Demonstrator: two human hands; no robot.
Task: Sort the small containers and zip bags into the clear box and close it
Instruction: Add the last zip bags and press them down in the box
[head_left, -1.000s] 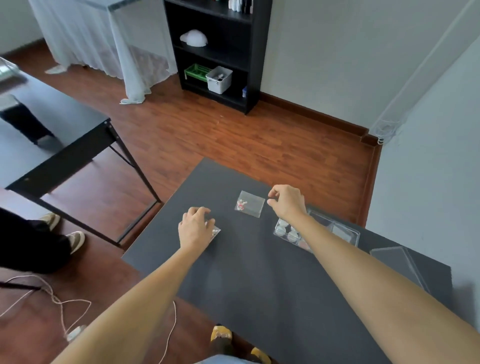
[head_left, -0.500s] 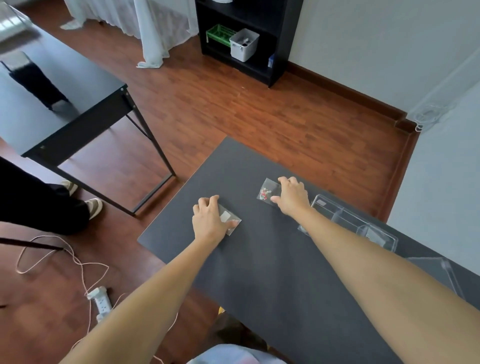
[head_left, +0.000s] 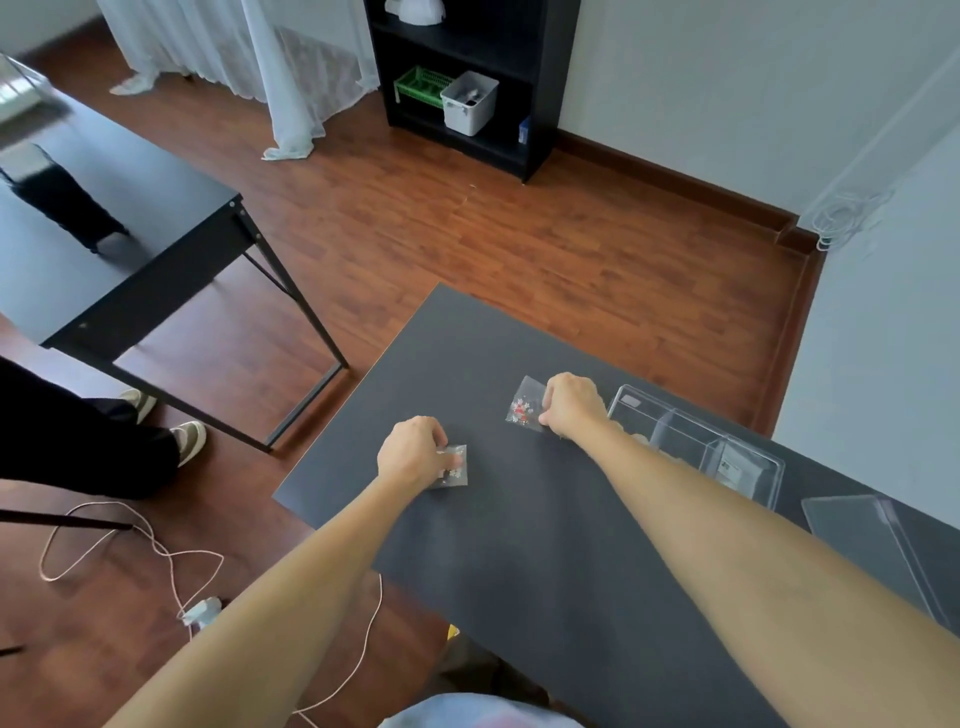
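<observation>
- The left hand (head_left: 413, 451) lies knuckles up on the dark table (head_left: 519, 561), fingers curled and pinched on a small zip bag (head_left: 453, 466) with pale bits inside; the bag lies flat on the table, half under the fingertips.
- The right hand (head_left: 571, 405) is farther out on the table, fingers bent and closed on the edge of a second zip bag (head_left: 524, 406), which holds red and white bits and rests on the table just left of the hand.
- The clear box (head_left: 696, 441) stands open on the table, just to the right of the right hand, with inner walls splitting it into compartments; small pale containers show dimly through its near wall behind the right forearm, too hidden to count.
- The clear lid (head_left: 872, 540) lies on the table, right of the box and apart from it.
- Beyond the table: a wooden floor (head_left: 519, 244), a black shelf (head_left: 467, 78), and a second black desk (head_left: 104, 249) on the left.
</observation>
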